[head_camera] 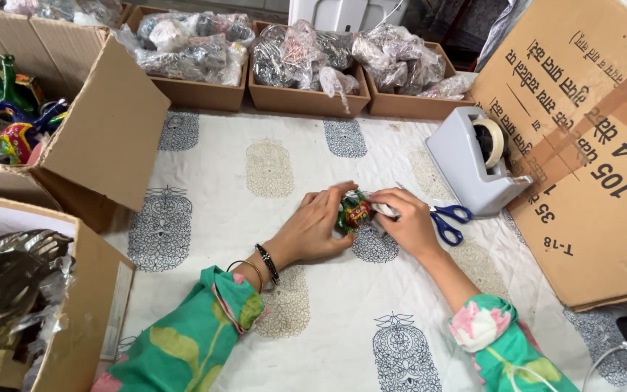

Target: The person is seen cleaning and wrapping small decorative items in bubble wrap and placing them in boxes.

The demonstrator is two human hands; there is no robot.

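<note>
Small painted figurine (355,213) in red, green and yellow is sitting mid-surface (328,319), both hands gripping it: left hand (318,225) steadying, right hand (408,218) pressing white wrap. Blue-handled scissors (449,221) are lying just right; keeping the wrap taut seems wise.

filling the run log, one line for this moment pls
left hand: holding small colourful wrapped item | right hand: on same item | scissors: beside right hand | tape dispenser: behind

left arm: loose green sleeve with yellow leaf print and pink lining (190,334) | left wrist: black beaded bracelet (268,263), thin gold bangle (253,270) | right arm: green sleeve with pink flower print (498,341)
</note>
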